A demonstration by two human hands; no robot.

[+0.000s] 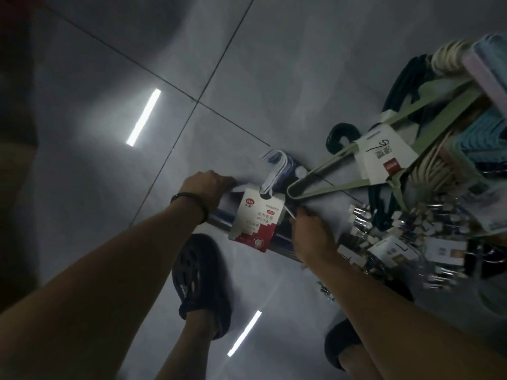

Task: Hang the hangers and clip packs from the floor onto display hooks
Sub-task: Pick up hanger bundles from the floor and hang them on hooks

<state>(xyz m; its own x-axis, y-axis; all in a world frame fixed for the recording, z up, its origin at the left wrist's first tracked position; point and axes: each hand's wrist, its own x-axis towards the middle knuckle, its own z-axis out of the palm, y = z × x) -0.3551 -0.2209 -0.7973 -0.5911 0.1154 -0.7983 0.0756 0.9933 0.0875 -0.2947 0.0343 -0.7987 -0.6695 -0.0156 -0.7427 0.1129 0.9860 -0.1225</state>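
A bundle of white and dark blue hangers (277,171) with a red and white label card (255,220) lies on the grey tiled floor. My left hand (205,187) grips the bundle's left end. My right hand (310,231) holds its right side, fingers curled over the edge. A pale green hanger bundle (323,182) with a white label (384,154) lies just right of it. Clip packs (397,237) with shiny metal clips sit at the lower right.
More hanger bundles in dark teal (343,133), cream (447,58), light blue (482,138) and pink (485,69) pile up at the right. My feet in dark shoes (200,283) stand below the bundle. Ceiling lights reflect on the floor tiles (142,116).
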